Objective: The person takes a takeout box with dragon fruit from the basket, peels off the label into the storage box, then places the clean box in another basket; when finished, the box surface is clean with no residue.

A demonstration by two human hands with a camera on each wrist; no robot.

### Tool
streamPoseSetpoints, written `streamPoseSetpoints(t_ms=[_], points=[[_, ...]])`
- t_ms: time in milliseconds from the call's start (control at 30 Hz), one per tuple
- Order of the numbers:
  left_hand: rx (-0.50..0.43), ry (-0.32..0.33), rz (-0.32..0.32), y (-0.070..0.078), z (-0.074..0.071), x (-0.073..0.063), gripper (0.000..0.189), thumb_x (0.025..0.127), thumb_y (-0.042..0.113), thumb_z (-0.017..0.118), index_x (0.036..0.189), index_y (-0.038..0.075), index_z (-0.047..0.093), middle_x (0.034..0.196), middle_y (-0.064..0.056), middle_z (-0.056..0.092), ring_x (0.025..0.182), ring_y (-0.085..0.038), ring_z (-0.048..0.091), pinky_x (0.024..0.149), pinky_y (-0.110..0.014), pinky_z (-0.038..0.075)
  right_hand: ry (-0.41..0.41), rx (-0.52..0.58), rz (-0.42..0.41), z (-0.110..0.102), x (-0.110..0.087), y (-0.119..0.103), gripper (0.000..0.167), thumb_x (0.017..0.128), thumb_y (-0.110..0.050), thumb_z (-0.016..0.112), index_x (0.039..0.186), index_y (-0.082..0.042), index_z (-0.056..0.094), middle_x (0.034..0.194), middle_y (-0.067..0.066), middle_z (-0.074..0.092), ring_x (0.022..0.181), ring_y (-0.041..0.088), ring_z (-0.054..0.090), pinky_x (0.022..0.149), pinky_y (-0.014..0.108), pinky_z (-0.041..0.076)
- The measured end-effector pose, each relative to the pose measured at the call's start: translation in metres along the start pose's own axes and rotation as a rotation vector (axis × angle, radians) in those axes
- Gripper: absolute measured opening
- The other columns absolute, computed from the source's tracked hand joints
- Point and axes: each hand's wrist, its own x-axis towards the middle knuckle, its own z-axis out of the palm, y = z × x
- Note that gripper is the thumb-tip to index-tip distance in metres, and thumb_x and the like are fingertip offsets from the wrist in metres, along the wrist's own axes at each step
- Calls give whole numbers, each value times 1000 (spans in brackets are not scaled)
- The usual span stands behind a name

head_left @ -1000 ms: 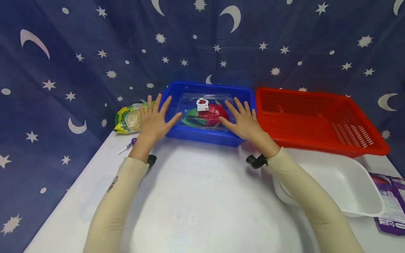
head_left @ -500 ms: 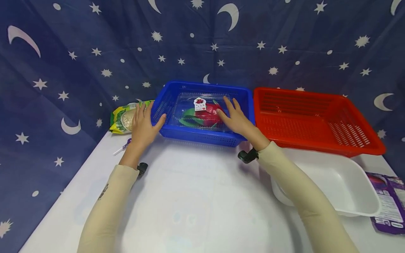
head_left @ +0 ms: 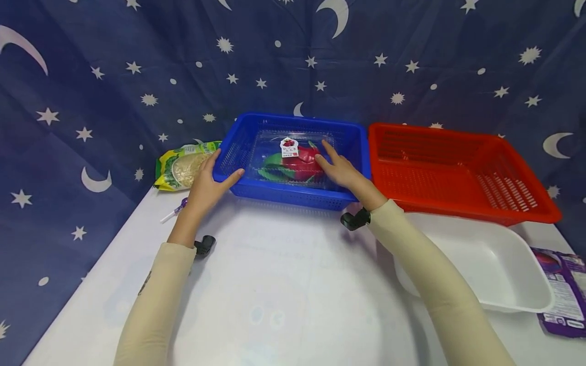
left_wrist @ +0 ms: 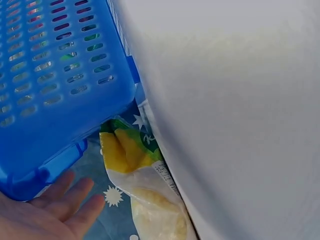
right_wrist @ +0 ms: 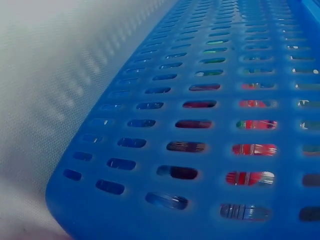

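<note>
A blue plastic basket (head_left: 288,195) stands against the curtain. Inside it lies a clear plastic box (head_left: 267,147) with a white label (head_left: 289,148) and something red and green showing through. My left hand (head_left: 203,188) is at the basket's left end, its thumb extended over the front left corner. In the left wrist view, its straight fingers (left_wrist: 75,202) reach along the outside, right by the rim. My right hand (head_left: 343,173) reaches over the basket's front right rim, thumb and forefinger stretched above the box's right end. In the right wrist view, the slotted basket wall (right_wrist: 210,135) hides that hand.
Right of the basket are a red basket (head_left: 426,180) and a white tub (head_left: 485,264), with a purple packet (head_left: 563,300) beyond. On the left lie a yellow-green bag (head_left: 185,165) and a small purple-handled tool (head_left: 176,209). A dark starry curtain (head_left: 256,61) hangs behind the white table (head_left: 274,284).
My left hand has moved left, from above the basket to its left end. The right hand has come slightly left and lower over the box, its fingers less spread.
</note>
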Motion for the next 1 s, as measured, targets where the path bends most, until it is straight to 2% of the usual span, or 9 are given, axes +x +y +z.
streamPoseSetpoints(t_ms=[133,333,433,567,667,867,1000], points=[[-34,-9,10,-2,-3,-3,98,84,62,65,158,18,17,161,-14,17,147,-38,19,114,-63,19,-5,11,5,0,2,-1,72,104,-47,32,158,-14,-3,161,21,12,145,46,18,116,60,17],[-102,14,21,-6,-3,-4,94,86,55,68,157,18,19,161,-13,21,146,-36,22,115,-59,21,-16,8,38,2,3,-4,74,103,-51,32,158,-17,-4,162,18,9,144,52,4,114,67,9],[-124,24,26,-6,-1,-1,92,86,52,69,157,18,21,159,-14,25,145,-36,25,115,-57,23,-12,10,70,1,2,-4,75,101,-53,33,158,-20,-4,162,19,10,144,52,1,111,70,11],[-139,20,8,-7,1,0,91,86,50,70,157,18,21,158,-15,27,144,-37,27,115,-56,25,-11,16,100,1,2,-4,76,100,-55,35,158,-23,-2,162,20,10,144,52,3,110,71,14],[-139,26,-8,-7,1,0,91,86,49,70,157,19,21,159,-15,27,144,-37,27,115,-56,25,-8,32,92,0,1,-4,77,99,-55,38,158,-23,0,162,19,11,145,51,4,111,70,14],[-145,33,5,-8,3,1,91,86,49,71,157,18,22,159,-14,27,144,-36,27,116,-55,25,23,123,50,0,1,-1,80,97,-52,48,158,-20,7,162,16,14,146,43,16,115,62,17],[-153,35,3,-8,4,1,91,85,48,71,157,19,22,158,-14,28,144,-35,28,116,-53,25,26,209,67,0,0,-1,84,94,-52,54,158,-24,9,162,14,13,147,40,16,112,63,24]])
